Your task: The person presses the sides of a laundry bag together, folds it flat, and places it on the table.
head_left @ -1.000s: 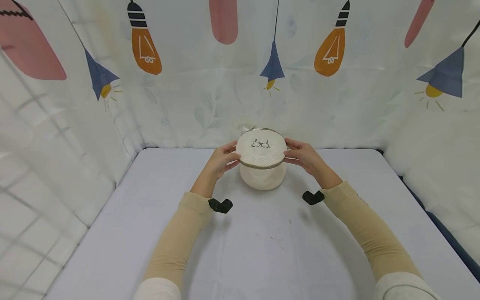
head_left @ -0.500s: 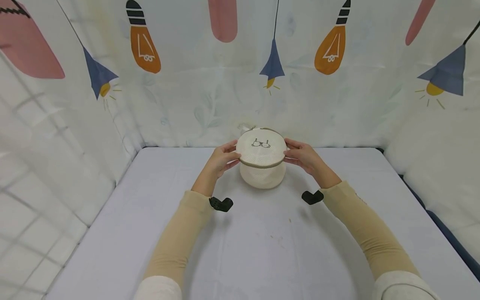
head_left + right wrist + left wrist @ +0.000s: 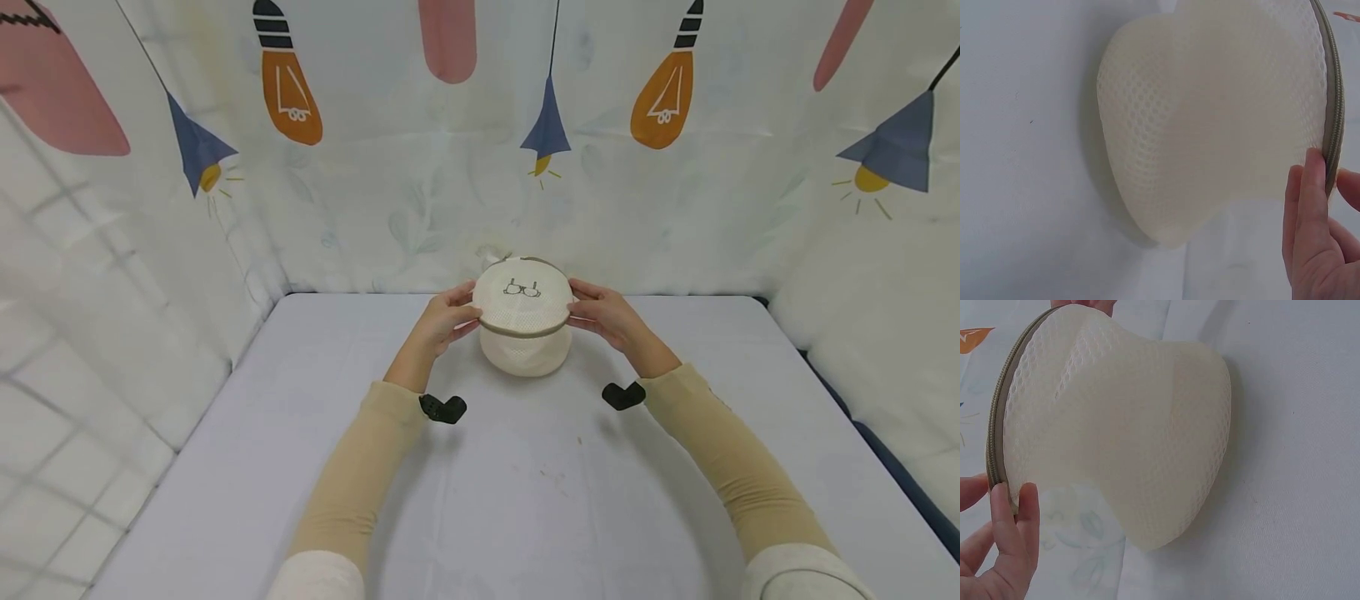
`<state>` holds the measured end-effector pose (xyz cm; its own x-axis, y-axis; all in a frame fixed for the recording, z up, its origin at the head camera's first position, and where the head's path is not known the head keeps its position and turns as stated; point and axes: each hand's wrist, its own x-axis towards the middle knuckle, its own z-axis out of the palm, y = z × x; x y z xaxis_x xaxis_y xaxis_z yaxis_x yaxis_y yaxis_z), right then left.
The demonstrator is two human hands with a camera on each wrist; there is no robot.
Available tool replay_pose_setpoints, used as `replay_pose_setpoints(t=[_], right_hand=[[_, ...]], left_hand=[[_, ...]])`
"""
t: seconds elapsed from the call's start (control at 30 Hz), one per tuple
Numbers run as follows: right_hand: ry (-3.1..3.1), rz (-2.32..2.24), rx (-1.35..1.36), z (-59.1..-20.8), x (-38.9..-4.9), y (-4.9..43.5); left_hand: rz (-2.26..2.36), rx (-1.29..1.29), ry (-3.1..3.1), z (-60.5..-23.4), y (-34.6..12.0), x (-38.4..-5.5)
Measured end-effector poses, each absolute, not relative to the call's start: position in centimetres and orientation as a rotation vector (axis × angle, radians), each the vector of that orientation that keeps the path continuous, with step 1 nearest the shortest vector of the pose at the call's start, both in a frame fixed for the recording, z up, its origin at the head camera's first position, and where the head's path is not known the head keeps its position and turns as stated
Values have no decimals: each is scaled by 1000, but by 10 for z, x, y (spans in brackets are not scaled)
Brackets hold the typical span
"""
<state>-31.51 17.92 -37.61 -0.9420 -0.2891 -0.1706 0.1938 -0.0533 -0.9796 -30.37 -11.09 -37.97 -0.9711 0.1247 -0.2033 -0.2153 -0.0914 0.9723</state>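
Observation:
A cream mesh laundry bag (image 3: pixel 525 350) stands at the far middle of the table, its round top printed with a pair of glasses. Around the top's rim runs an olive-brown zipper (image 3: pixel 999 419), which looks shut along the part that shows. My left hand (image 3: pixel 447 318) pinches the rim on the left between thumb and fingers. On the right, my right hand (image 3: pixel 609 317) pinches the opposite side of the rim the same way. Both wrist views show the mesh side wall creased inward, with the bag's base on the table. The rim's far side is partly hidden.
White cloth covers the table (image 3: pixel 510 508), with a few small specks near its middle. Behind it hangs a pale curtain (image 3: pixel 360 183) printed with bulbs and lamps. A black wrist device (image 3: pixel 443 409) sits by each sleeve cuff.

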Motion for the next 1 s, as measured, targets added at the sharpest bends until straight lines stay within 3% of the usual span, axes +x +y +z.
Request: replay_pose_setpoints(t=[1.0], right_hand=[[1890, -2057, -59, -387, -317, 179]], left_hand=[[2160, -126, 1933, -386, -109, -302]])
